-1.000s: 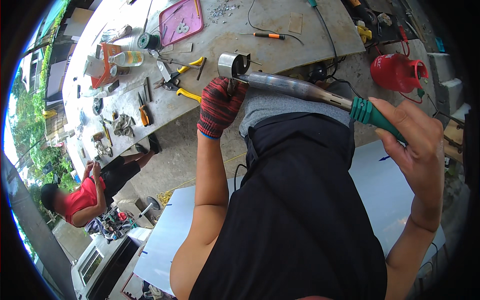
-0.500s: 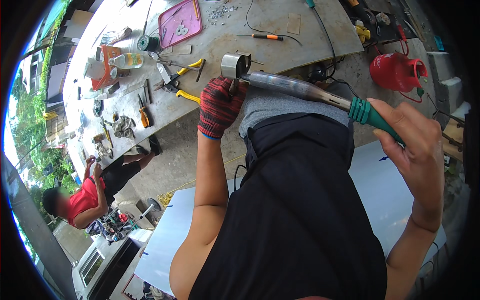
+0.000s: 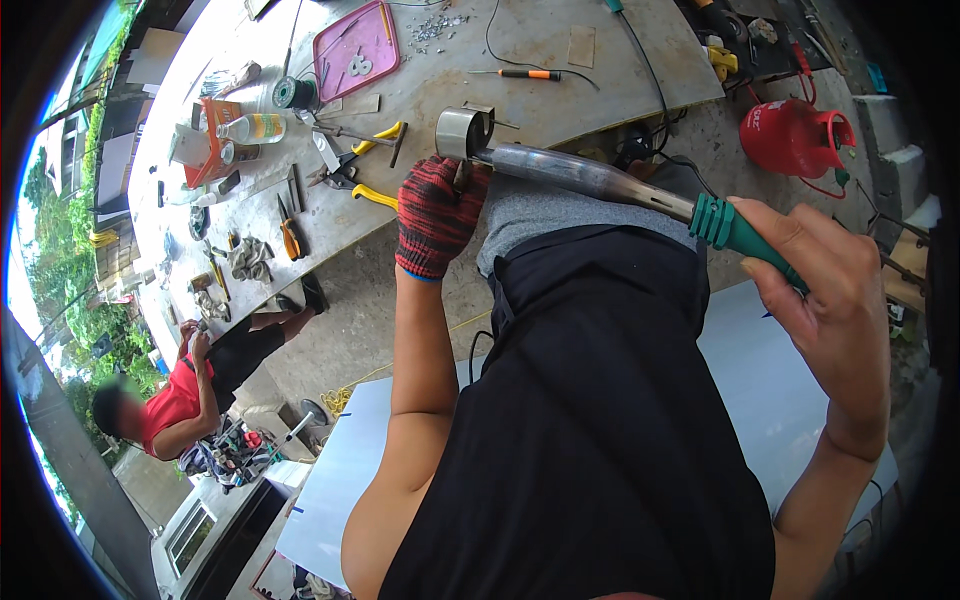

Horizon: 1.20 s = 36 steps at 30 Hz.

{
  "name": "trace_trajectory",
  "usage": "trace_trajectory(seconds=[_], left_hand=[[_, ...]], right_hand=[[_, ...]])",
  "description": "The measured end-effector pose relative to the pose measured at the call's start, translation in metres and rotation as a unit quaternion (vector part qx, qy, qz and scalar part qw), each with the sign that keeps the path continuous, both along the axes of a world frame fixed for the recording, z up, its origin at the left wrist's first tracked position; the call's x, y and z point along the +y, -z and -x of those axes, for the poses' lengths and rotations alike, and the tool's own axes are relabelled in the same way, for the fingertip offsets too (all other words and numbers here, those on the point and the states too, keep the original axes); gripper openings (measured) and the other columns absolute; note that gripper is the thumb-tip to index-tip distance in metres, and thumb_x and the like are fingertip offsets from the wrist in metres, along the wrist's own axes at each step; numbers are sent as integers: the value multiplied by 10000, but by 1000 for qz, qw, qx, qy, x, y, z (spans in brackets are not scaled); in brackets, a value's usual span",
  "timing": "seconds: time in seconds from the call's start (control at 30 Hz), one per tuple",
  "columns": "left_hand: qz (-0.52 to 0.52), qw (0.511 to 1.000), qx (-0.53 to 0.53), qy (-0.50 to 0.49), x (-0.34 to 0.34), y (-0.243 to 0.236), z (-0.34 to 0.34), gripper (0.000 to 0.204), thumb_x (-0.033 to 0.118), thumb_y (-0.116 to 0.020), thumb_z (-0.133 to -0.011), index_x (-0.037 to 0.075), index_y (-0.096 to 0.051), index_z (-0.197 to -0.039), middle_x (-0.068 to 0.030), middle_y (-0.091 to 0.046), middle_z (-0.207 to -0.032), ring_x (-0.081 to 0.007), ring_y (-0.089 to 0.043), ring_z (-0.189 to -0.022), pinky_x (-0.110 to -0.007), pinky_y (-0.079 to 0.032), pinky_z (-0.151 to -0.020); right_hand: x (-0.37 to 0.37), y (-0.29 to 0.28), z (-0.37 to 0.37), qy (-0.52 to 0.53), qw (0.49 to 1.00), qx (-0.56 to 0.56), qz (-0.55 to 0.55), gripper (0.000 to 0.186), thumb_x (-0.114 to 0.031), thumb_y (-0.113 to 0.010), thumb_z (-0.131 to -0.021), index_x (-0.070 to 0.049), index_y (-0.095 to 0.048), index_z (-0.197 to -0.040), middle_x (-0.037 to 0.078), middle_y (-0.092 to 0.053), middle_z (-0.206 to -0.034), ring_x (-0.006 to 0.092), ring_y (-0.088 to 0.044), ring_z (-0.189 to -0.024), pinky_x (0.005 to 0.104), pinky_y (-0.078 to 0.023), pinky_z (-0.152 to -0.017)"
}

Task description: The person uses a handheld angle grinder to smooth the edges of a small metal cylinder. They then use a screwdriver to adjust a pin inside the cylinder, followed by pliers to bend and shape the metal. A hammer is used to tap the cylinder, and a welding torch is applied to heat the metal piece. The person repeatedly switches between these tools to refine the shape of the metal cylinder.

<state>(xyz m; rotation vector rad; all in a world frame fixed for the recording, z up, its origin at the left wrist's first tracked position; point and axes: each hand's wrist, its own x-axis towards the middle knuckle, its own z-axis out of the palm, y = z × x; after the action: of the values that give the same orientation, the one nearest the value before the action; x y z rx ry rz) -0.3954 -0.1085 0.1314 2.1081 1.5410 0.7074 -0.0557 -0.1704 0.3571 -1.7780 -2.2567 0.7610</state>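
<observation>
My left hand (image 3: pixel 440 215), in a red-and-black knit glove, is closed in a fist at the table's near edge. It holds a short, shiny metal cylinder (image 3: pixel 458 132) with a small bracket and a thin rod at its side; the gripped part is hidden by the glove. Bare fingers of my right hand (image 3: pixel 820 275) wrap round the green handle of a torch-like heating tool (image 3: pixel 580 172). Its thick, heat-stained steel barrel slants left across my lap. The barrel's far end meets the cylinder's lower edge, though I cannot tell whether they touch.
Yellow-handled pliers (image 3: pixel 375 197) and a screwdriver (image 3: pixel 515 73) lie on the metal table (image 3: pixel 440 65). A pink tray (image 3: pixel 320 50), solder spool (image 3: pixel 288 93) and bottle (image 3: pixel 252 128) stand farther left. At right is a red gas cylinder (image 3: pixel 785 138). Another person (image 3: pixel 180 400) works at far left.
The view has shifted slightly, so the table things sit a little farther left. Both hands keep their grips, with the barrel's end still at the metal cylinder.
</observation>
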Motion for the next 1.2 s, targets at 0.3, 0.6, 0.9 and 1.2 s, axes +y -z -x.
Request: trace_trajectory(seconds=[0.3, 0.6, 0.9, 1.2], left_hand=[[31, 999, -40, 3, 0, 4, -3, 285, 219, -759, -912, 59, -612, -727, -154, -595, -670, -365, -600, -645, -454, -466, -594], [43, 998, -35, -8, -1, 7, -2, 316, 243, -762, -912, 53, -604, -715, -163, -586, -664, -368, -598, -645, -460, -465, -592], [36, 998, -45, -5, -1, 9, -2, 288, 237, -760, -913, 58, -627, -730, -160, -596, -668, -370, -605, -644, -457, -464, -587], [61, 996, -60, -7, -1, 2, -5, 299, 242, -758, -919, 54, -635, -721, -164, -595, -652, -363, -601, -634, -447, -460, -583]], right_hand=[[2, 2, -3, -2, 1000, 26, 0, 400, 37, -719, -854, 6, -699, -1252, 95, -475, -722, 182, -494, -554, 338, -369, -525], [4, 1, -7, -10, 1000, 14, 5, 389, -3, -722, -868, 10, -695, -1256, 92, -479, -722, 175, -485, -562, 327, -367, -532], [3, 2, -8, -13, 1000, 28, 0, 392, -10, -728, -864, 14, -691, -1254, 98, -493, -742, 184, -484, -576, 328, -373, -542], [3, 1, -8, -7, 999, 34, 5, 380, -28, -724, -872, 18, -690, -1247, 97, -491, -743, 185, -490, -585, 329, -377, -550]])
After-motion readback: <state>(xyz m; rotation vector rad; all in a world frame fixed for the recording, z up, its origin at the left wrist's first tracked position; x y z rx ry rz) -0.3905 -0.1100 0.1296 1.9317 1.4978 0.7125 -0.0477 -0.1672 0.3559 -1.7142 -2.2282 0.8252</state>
